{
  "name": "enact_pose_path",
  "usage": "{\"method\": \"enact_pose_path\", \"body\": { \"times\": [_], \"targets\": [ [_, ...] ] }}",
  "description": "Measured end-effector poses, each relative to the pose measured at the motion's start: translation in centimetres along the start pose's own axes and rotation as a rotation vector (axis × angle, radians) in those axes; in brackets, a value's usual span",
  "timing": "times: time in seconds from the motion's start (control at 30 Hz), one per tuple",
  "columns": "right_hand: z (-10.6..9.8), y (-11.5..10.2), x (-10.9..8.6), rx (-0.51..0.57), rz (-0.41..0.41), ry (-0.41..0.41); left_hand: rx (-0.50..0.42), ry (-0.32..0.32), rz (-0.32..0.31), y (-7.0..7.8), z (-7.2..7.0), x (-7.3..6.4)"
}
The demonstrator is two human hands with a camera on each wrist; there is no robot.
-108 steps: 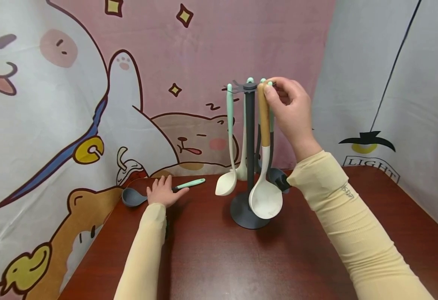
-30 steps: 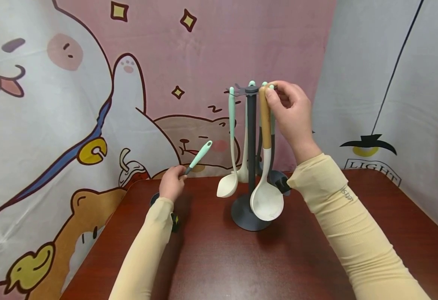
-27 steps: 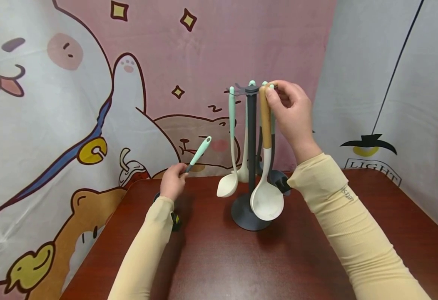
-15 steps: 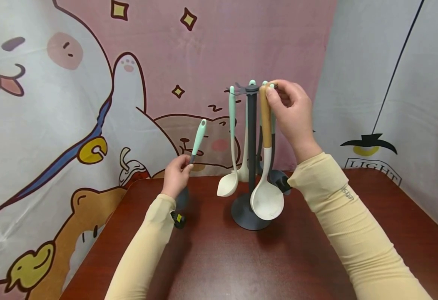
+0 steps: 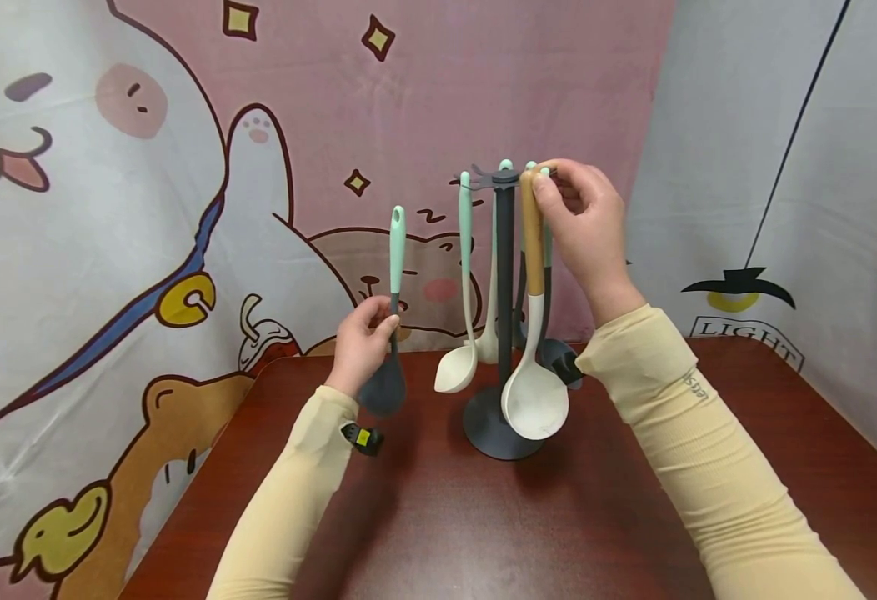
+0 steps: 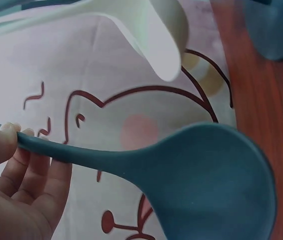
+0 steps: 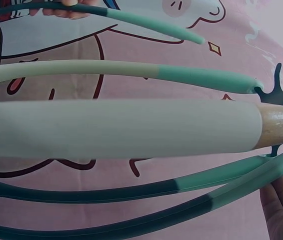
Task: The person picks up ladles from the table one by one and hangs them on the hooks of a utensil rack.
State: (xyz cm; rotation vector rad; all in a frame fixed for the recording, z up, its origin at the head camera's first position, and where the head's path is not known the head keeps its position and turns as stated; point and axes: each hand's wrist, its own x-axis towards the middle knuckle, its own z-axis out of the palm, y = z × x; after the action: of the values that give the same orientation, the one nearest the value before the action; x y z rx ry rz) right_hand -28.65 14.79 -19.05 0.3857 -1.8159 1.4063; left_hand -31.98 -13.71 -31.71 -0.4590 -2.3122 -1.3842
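My left hand (image 5: 362, 343) pinches a dark blue-grey ladle (image 5: 384, 390) by its shaft, just below the mint handle. The ladle stands upright above the table, bowl down, left of the dark utensil stand (image 5: 504, 292). Close up in the left wrist view, thumb and fingers meet on its shaft and the wide bowl (image 6: 211, 180) is in plain sight. At the stand's top, my right hand (image 5: 587, 221) pinches the wooden handle end of a white ladle (image 5: 534, 407), which hangs at the front. Its white shaft (image 7: 121, 129) crosses the right wrist view.
A small white pouring ladle (image 5: 456, 369) hangs at the stand's left side. Several more mint-handled utensils hang behind and right of the pole. The round base (image 5: 483, 433) rests on the reddish-brown table (image 5: 453, 533). A cartoon cloth (image 5: 558, 67) hangs behind.
The dark ladle first lay on the table under the open left hand. Now that hand has gripped, lifted and turned it upright, moving right toward the stand. The right hand has stayed put.
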Motion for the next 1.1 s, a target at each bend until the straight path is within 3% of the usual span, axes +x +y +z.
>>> {"method": "enact_pose_path", "body": {
  "times": [0.4,0.83,1.1],
  "targets": [
    [0.1,0.1,0.0,0.008,-0.004,0.003,-0.12,-0.013,0.076,2.5,-0.1,-0.2],
    [0.2,0.1,0.0,0.005,-0.005,0.004,-0.092,-0.058,0.205,5.5,0.5,-1.0],
    [0.1,0.1,-0.1,0.004,0.003,0.007,-0.116,-0.075,0.223,6.5,0.9,-1.1]
  ]
}}
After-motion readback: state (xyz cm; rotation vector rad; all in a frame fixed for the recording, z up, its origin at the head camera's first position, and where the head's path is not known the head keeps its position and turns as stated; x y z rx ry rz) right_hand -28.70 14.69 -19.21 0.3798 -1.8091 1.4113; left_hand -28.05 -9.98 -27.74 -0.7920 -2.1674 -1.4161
